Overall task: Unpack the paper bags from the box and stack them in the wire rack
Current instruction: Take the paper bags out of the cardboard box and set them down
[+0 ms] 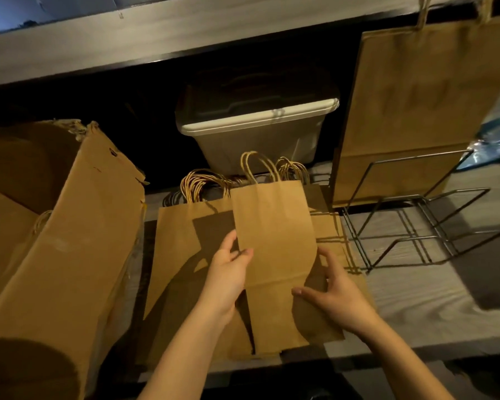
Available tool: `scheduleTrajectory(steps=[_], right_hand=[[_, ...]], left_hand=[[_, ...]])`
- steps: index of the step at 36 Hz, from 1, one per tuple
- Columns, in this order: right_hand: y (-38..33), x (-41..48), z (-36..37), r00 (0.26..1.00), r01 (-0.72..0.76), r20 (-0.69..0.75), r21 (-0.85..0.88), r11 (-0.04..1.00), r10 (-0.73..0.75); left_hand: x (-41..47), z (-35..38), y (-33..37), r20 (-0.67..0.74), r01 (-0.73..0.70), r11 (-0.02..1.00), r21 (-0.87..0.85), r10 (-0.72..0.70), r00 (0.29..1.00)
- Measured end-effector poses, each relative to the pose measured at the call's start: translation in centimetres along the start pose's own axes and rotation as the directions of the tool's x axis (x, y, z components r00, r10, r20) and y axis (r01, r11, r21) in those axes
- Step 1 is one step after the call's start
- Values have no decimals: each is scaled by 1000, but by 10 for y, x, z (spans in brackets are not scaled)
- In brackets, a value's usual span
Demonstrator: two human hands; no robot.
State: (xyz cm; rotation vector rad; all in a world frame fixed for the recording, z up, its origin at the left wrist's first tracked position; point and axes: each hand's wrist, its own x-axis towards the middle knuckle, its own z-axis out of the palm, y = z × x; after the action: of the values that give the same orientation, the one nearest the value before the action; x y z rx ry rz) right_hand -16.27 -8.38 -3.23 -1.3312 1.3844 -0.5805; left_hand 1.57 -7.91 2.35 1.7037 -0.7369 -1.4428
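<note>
A small flat brown paper bag point(274, 226) with twisted handles lies on top of a pile of larger flat paper bags point(182, 235) on the shelf. My left hand point(228, 272) grips its left edge, thumb on top. My right hand point(335, 293) rests on its lower right part, fingers spread. The open cardboard box point(70, 226) stands at the left, with a bag handle showing inside. The wire rack point(416, 220) sits at the right; a large brown bag point(416, 96) stands upright in its rear slot, and the front slots hold nothing.
A grey plastic bin with a white lid point(257, 131) sits at the back under an upper shelf point(185, 33). Blue-tinted plastic wrap point(497, 134) shows at the far right. The wooden shelf surface point(416, 298) runs below the rack, with its front edge near my arms.
</note>
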Motion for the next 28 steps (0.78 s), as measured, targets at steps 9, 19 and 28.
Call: scheduleTrajectory(steps=[9,19,28], right_hand=[[5,10,-9,941,77,-314,-166,983,-126],[13,9,-15,925,81,-310,-403,912,-219],[-5,7,-9,958,147,-136,-521,841,-251]], left_hand=[[0,23,-4,142,-46,944,327,-1,990],[-4,33,-11,274,-71,878,473,-70,959],[-1,32,-10,287,-151,916,372,41,957]])
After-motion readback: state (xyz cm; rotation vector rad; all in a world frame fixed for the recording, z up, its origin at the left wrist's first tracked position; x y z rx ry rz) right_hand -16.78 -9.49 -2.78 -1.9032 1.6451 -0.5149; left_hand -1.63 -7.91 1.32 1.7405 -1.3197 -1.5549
